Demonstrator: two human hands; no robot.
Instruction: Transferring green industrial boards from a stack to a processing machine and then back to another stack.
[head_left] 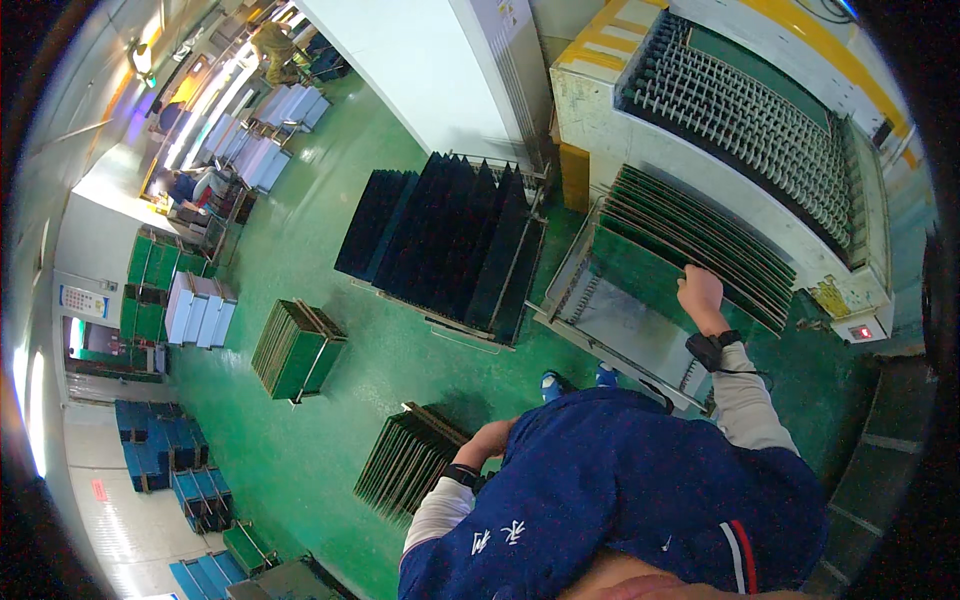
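My right hand (702, 296) is closed at the upper edge of a green board (640, 262), the front one of a row standing on edge in a wheeled metal rack (600, 350). Behind it, several more green boards (700, 240) lean close together in the same rack. The near part of that rack shows a bare metal tray and a slotted side strip. My left hand (487, 442) is down by my waist, beside a smaller rack of boards (405, 462); its fingers are hidden against my dark blue clothing.
A conveyor machine (740, 120) with rows of rollers stands beyond the rack, a green board on it. To the left stands a cart of dark panels (450, 245), then a small rack of green boards (295, 350) on the green floor. Co-workers (275, 50) are far off at upper left.
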